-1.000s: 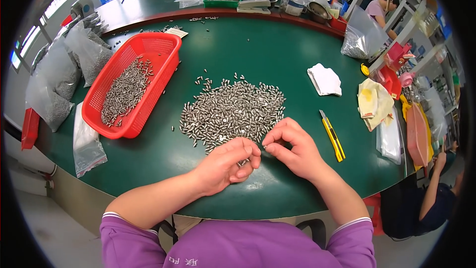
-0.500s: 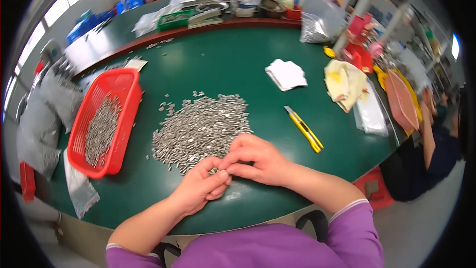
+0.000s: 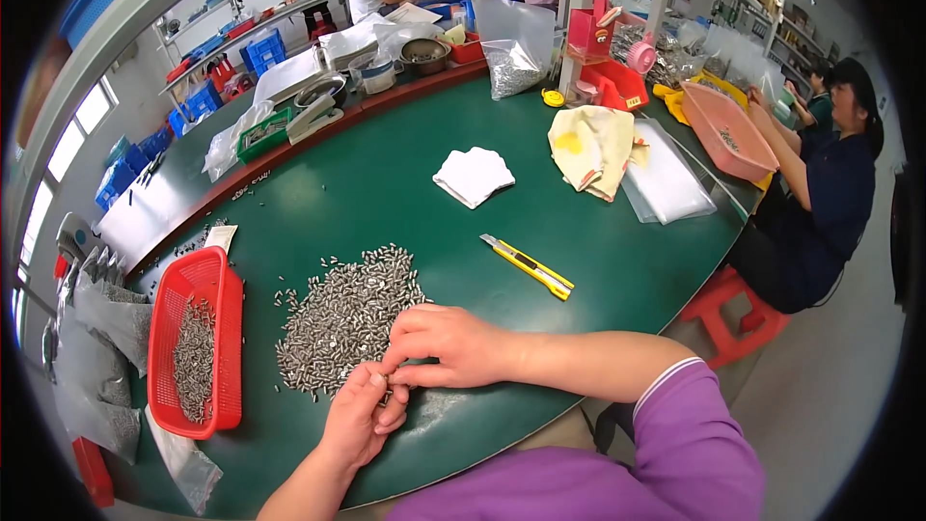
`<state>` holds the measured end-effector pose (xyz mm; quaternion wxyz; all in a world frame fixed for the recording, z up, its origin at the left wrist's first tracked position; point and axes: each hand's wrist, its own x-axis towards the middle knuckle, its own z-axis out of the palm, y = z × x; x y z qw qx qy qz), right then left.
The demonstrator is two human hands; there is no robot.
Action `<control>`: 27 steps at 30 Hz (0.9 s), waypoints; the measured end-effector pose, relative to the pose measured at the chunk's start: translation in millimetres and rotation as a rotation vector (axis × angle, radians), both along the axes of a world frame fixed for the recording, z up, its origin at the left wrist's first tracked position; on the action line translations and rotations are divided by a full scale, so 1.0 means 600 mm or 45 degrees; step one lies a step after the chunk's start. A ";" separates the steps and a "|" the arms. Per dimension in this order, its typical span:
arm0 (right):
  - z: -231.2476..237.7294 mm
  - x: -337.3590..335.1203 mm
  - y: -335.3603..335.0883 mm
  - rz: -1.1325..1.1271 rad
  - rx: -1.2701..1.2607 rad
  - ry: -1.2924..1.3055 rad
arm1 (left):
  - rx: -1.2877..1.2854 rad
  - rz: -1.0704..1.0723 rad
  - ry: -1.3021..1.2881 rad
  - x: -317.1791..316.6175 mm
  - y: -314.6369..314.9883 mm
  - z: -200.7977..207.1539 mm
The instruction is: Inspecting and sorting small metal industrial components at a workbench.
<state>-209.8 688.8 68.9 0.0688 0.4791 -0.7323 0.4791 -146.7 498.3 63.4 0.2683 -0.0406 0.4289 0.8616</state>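
Note:
My left hand (image 3: 359, 415) and my right hand (image 3: 449, 347) meet at the near edge of a heap of small grey metal pins (image 3: 352, 314). Both have their fingers closed, thumbs and fingertips pinched together and touching. Whatever sits between the fingertips is too small and too covered to make out. To the left of the heap stands a red slotted plastic basket (image 3: 231, 347), partly filled with the same kind of pins. Right of the heap, a yellow utility knife (image 3: 529, 268) lies on the green table (image 3: 376, 183).
A folded white cloth (image 3: 474, 177), a cream cloth (image 3: 590, 150) and clear plastic bags (image 3: 666, 178) lie farther back. Filled bags (image 3: 96, 367) line the left edge. At right, a co-worker (image 3: 820, 183) sits on a red stool (image 3: 738, 323), hands at a pink tray (image 3: 728, 135).
The head view has swung to the right, so the table items sit farther left and the co-worker shows more fully. Both hands stay pinched together beside the heap.

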 end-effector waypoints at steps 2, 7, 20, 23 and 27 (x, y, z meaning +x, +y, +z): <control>-0.001 -0.003 0.001 -0.001 0.004 0.015 | 0.000 0.001 -0.001 -0.001 0.000 0.000; 0.003 -0.005 0.004 0.000 0.020 0.072 | 0.025 -0.024 0.026 -0.003 0.002 0.001; 0.016 0.002 0.000 -0.037 0.040 0.194 | 0.021 0.063 0.022 0.000 -0.001 0.004; 0.011 -0.004 0.001 0.010 0.023 0.190 | 0.050 0.061 0.043 0.000 -0.001 0.002; 0.011 -0.008 0.008 0.073 0.053 0.176 | 0.021 0.027 0.008 0.000 0.001 0.005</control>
